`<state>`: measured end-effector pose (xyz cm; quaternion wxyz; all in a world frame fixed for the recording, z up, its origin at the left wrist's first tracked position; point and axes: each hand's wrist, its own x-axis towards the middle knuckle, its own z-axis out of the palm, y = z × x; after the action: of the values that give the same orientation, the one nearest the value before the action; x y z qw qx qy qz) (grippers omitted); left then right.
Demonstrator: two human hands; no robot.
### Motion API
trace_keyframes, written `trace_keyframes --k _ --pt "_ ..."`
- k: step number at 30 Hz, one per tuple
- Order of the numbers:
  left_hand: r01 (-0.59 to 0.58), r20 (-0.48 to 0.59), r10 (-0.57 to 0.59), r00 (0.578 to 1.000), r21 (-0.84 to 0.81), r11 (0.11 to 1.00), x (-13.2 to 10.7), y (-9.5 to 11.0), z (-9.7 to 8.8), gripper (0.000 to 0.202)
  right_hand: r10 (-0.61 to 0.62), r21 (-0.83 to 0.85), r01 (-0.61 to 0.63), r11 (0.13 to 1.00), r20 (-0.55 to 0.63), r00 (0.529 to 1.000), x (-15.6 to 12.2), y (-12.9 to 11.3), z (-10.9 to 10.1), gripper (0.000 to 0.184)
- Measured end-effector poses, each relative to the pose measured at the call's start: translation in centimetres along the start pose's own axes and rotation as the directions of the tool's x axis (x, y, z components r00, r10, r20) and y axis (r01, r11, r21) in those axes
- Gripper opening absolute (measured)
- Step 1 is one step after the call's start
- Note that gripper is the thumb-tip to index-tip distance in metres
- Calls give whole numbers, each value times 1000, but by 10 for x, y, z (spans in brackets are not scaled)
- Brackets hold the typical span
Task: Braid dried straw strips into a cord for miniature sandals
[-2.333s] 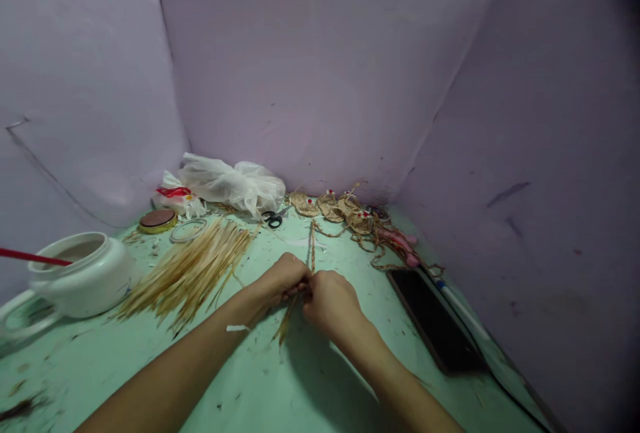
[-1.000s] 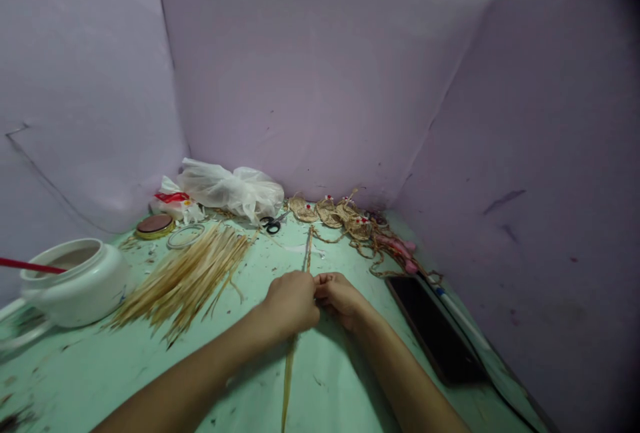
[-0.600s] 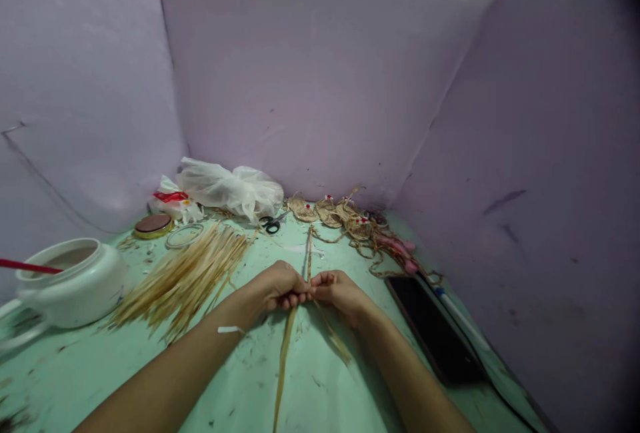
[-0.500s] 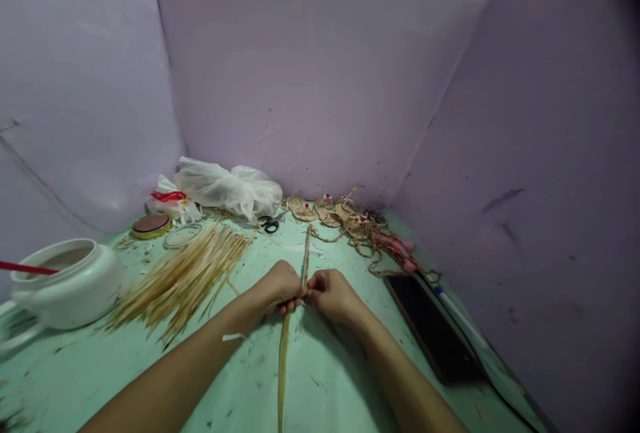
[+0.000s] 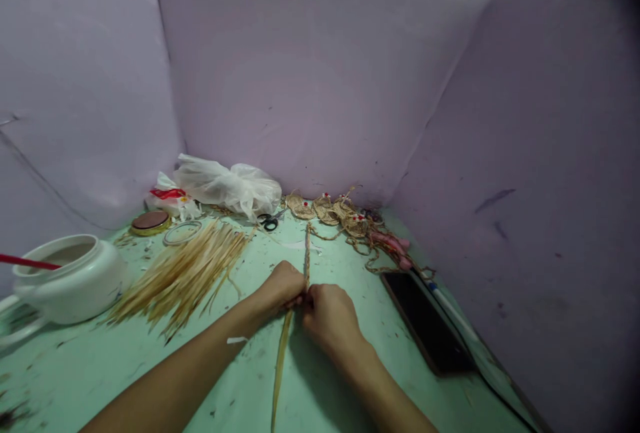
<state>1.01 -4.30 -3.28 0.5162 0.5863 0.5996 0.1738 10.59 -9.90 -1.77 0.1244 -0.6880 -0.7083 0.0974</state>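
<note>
A thin braided cord of straw [image 5: 307, 253] runs from the far middle of the table toward me. My left hand [image 5: 286, 284] is closed around its near end, knuckles up. Right beside it, my right hand [image 5: 327, 313] is closed with its fingertips at the same spot on the cord; the fingers are partly hidden. A flat loose straw strand [image 5: 281, 366] hangs from under my left hand down to the bottom edge. To the left lies a bundle of dry straw strips [image 5: 190, 273].
At left stands a white pot [image 5: 75, 280] with a red stick. Behind are a round tin [image 5: 150, 222], a clear plastic bag [image 5: 235, 186] and scissors [image 5: 270, 221]. Woven straw pieces [image 5: 325, 210] with red beads sit at the back. A black phone [image 5: 430, 326] lies right.
My right hand has turned over, its back now facing up, and shifted slightly nearer. The loose strand's lower end has swung a little left. My left hand stays on the cord.
</note>
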Motion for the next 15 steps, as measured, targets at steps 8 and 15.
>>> trace_keyframes --k 8,15 --pt "-76 118 83 990 -61 995 2 -2 -17 6 11 240 -7 971 -15 1000 5 16 -5 24" --pt "-94 199 121 973 -139 986 3 -3 -19 7 130 723 -234 650 198 972 27 21 12 20"
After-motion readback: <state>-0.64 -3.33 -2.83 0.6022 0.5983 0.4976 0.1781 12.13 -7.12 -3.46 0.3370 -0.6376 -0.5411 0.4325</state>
